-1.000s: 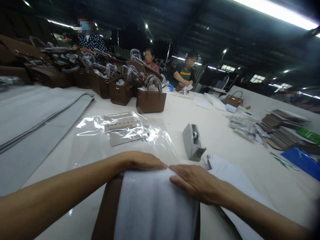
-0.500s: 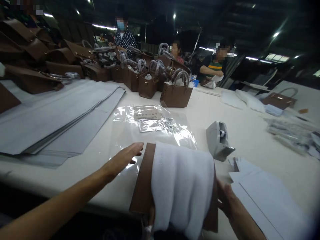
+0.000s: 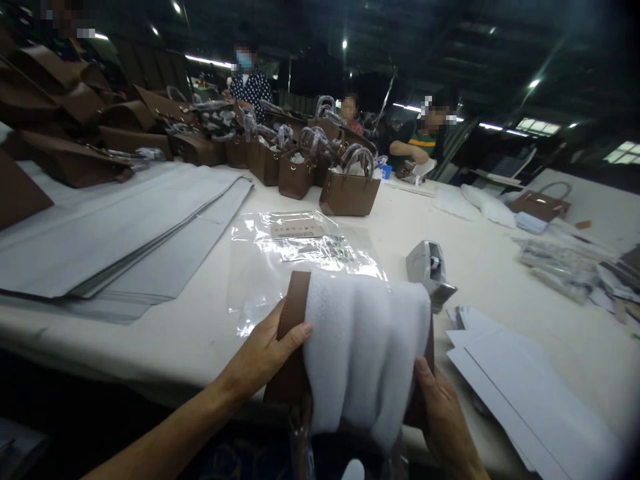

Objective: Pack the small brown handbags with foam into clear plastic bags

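Two bare hands held a brown handbag (image 3: 300, 293) at the near edge of a pale bench (image 3: 200, 353), low in the middle of the view. A soft white sheet (image 3: 357, 347) was draped over the bag, covering most of its near face. The left hand (image 3: 273, 350) gripped the bag's left side, its thumb reaching the sheet's edge; the right hand (image 3: 443, 400) gripped the right side, its thumb against the sheet. Each grip was closed on the bag.

Just beyond lay a clear plastic bag (image 3: 250, 257) with a printed card (image 3: 296, 230) in or on it. To the right stood a grey tape dispenser (image 3: 425, 267), with white papers (image 3: 520, 393) nearer the person. On the left were large pale sheets (image 3: 125, 233). Farther back, brown bags with plastic-wrapped handles (image 3: 350, 192) stood in a cluster, and co-workers (image 3: 255, 87) were behind them.
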Motion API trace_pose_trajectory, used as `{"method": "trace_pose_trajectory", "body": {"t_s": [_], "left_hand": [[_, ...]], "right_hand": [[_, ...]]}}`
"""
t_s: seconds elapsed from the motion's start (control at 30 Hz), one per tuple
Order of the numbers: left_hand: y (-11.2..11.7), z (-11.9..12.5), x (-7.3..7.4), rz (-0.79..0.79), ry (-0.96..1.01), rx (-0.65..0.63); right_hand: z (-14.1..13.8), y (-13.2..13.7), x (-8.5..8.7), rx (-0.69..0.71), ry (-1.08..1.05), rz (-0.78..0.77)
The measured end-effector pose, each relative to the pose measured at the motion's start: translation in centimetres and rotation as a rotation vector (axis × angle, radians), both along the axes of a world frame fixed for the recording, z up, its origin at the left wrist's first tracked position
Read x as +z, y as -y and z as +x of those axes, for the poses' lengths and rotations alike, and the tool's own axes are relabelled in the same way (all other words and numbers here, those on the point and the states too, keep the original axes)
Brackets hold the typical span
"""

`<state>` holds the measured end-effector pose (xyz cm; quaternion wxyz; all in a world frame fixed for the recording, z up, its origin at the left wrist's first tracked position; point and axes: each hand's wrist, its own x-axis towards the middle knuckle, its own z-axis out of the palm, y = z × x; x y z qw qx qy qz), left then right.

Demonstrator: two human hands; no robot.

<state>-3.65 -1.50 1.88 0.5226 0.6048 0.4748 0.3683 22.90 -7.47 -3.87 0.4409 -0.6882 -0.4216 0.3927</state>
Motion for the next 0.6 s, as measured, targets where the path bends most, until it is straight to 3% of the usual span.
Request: {"method": "trace_pose_trajectory", "body": {"t_s": [0.13, 0.27, 0.37, 0.47, 0.53, 0.6], "left_hand": [[1.5, -0.9, -0.6, 0.008, -0.097, 0.068], [1.4, -2.5, -3.2, -0.021, -0.125, 0.134], [-0.7, -4.8, -5.7, 0.121, -0.292, 0.333], [-4.6, -6.8, -8.4, 0.154, -0.798, 0.480], [-7.5, -7.2, -9.8, 0.130, -1.017, 0.405], [-10.2, -6.8, -10.6, 0.174, -1.076, 0.303]], "right_hand": [[-1.3, -0.5, 0.5, 0.098, 0.006, 0.003], [-1.3, -1.1, -1.2, 0.079, -0.085, -0.043], [1.4, -2.7, -2.7, 0.014, -0.163, -0.041], [4.7, -6.5, -3.0, 0.003, 0.124, 0.051], [5.8, -10.0, -3.0, 0.122, 0.445, 0.164], [5.9, -13.8, -3.4, 0.361, 0.717, 0.283]]}}
